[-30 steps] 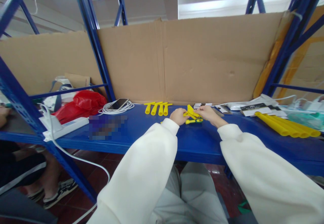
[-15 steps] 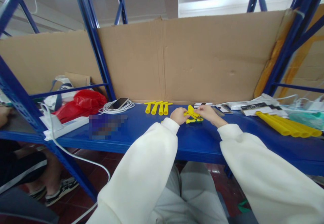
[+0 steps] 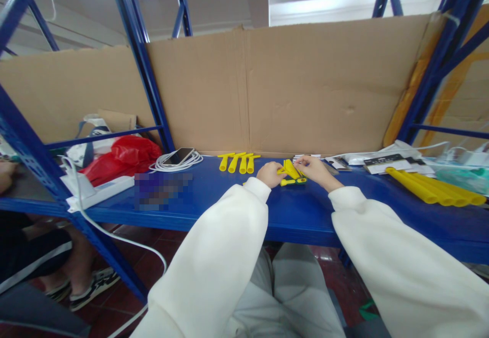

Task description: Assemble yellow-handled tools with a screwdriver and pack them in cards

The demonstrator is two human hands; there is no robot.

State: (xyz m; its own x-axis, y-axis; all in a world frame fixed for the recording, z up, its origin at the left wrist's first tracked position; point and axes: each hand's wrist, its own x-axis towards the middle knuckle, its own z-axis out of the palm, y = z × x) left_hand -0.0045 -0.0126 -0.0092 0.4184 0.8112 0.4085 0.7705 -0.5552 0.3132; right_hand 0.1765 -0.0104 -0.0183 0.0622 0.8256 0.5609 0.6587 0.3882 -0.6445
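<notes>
My left hand (image 3: pixel 269 174) is closed round a small yellow plastic piece (image 3: pixel 289 168), which has a wide flared end facing right. Close against that end, the bent fingers of my right hand (image 3: pixel 310 169) are pinched together; whatever they grip is too small to make out. Just below the piece, a yellow and dark green tool (image 3: pixel 293 181) lies on the blue shelf (image 3: pixel 229 200). Left of my hands, several yellow tubes with thin crosspieces (image 3: pixel 237 163) stand in a row near the cardboard.
Several long yellow tubes (image 3: pixel 435 189) lie at the right beside black-and-white cards (image 3: pixel 393 164). To the left are a phone (image 3: pixel 179 156) on a coiled white cable, a power strip (image 3: pixel 109 189) and a red bag (image 3: pixel 124 157). A cardboard panel (image 3: pixel 305 88) closes the back. Another person's leg (image 3: pixel 78 266) shows lower left.
The yellow piece has turned a little in my left hand, so its flared end shows more. My right fingers have shifted slightly. The other things look the same.
</notes>
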